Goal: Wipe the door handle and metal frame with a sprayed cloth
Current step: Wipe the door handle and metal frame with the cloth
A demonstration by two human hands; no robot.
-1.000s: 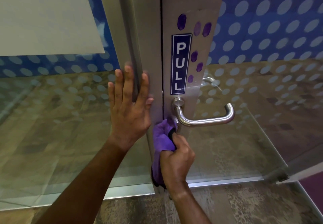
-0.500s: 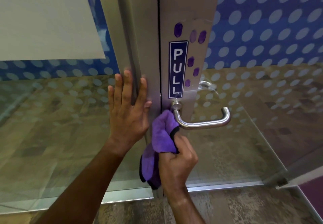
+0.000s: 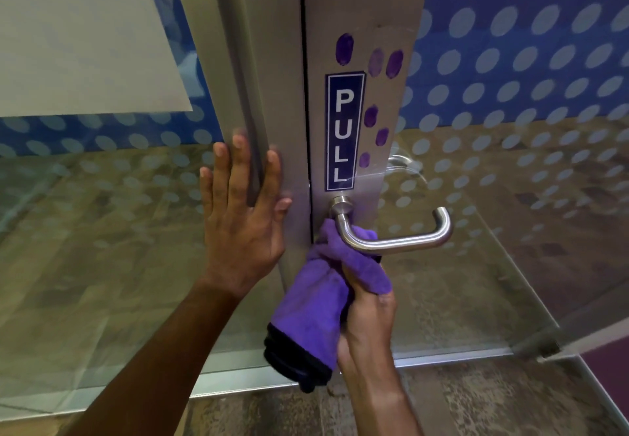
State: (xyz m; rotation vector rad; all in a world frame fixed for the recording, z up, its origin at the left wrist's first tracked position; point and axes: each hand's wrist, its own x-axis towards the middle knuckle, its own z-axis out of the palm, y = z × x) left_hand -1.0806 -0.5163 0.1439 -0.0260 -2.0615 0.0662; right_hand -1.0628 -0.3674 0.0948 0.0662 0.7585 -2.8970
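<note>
Leftmost, a pale sheet [image 3: 85, 37] covers the upper part of the dotted glass panel [image 3: 102, 231]. Next, the left hand [image 3: 243, 228] lies flat against the metal frame [image 3: 272, 78], fingers spread and pointing up, its grip wide and holding nothing; the fingertips [image 3: 240, 142] straddle the frame's raised edge and are slightly blurred. Just right of it runs the dark seam between frame and door stile [image 3: 384, 9]. On the stile sits a blue PULL sign [image 3: 343, 130], flanked above and to the right by purple fingerprint-shaped stickers [image 3: 394, 64]. Directly below the sign, the steel lever door handle [image 3: 394, 243] juts out and bends toward the right. A purple microfibre cloth [image 3: 313, 313] with a dark trim is bunched behind and under the handle's neck, touching it, and hangs down to the left of the right hand [image 3: 369, 326]. That hand's grip is closed around the cloth from below. Rightmost, more dotted glass [image 3: 527, 129] shows a second handle [image 3: 406, 164] behind it.
</note>
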